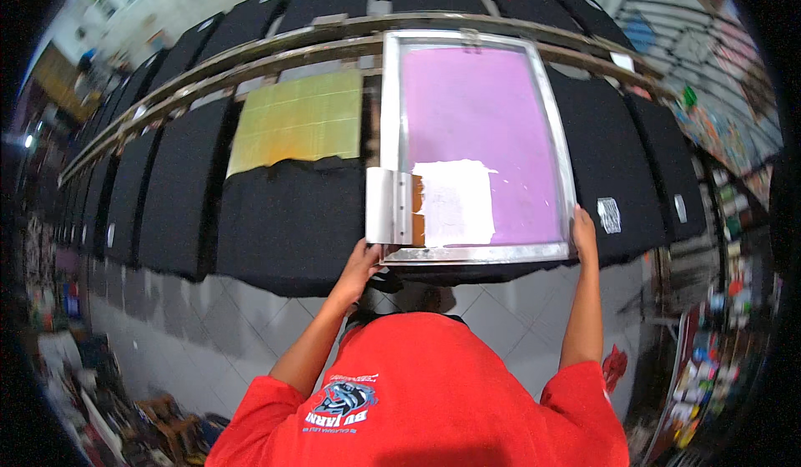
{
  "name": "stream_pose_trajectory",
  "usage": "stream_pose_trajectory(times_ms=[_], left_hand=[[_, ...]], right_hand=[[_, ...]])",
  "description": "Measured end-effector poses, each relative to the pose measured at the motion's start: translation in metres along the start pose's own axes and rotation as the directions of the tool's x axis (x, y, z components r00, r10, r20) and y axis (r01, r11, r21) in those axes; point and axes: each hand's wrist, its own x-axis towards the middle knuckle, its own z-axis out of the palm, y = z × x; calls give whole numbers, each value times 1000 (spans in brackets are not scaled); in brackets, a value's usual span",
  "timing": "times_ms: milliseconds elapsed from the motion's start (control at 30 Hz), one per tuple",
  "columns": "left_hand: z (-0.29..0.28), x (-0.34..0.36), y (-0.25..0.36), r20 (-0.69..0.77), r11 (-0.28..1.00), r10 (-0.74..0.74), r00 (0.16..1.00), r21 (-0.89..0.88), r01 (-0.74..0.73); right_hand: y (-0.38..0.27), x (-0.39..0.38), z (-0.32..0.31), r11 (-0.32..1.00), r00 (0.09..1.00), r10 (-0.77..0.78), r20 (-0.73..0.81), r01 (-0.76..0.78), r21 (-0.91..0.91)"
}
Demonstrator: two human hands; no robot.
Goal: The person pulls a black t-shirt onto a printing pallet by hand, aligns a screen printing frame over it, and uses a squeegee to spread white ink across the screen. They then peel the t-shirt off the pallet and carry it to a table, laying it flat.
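A silver-framed screen with pink mesh lies over a black garment board. A patch of white ink covers its lower left. A metal squeegee with a brown blade rests on the frame's left side, at the ink's edge. My left hand grips the frame's lower left corner, just below the squeegee; some fingertips are hidden. On the opposite side, my right hand holds the frame's right edge.
Black garment-covered boards stand in rows along wooden rails. A yellow board shows to the left of the screen. A metal rack is at the upper right, cluttered containers at lower right, tiled floor below.
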Motion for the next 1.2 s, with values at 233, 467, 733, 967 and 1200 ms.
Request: stream_pose_trajectory(times_ms=[233,467,733,967,1200], left_hand=[[27,24,-9,-139,977,209,968,70,-201],[39,23,-8,-222,967,253,942,34,-252],[46,-25,23,-351,959,272,896,23,-282],[87,-1,-18,-566,906,369,737,42,-421],[138,-25,-14,-715,901,322,621,29,-434]], right_hand=[[32,11,13,966,993,99,57,-110,236],[24,9,1,955,990,126,65,-138,263],[-33,-13,-28,946,990,138,-17,-126,299],[8,40,-2,881,968,123,220,-209,424],[-4,70,1,803,912,71,404,-292,519]])
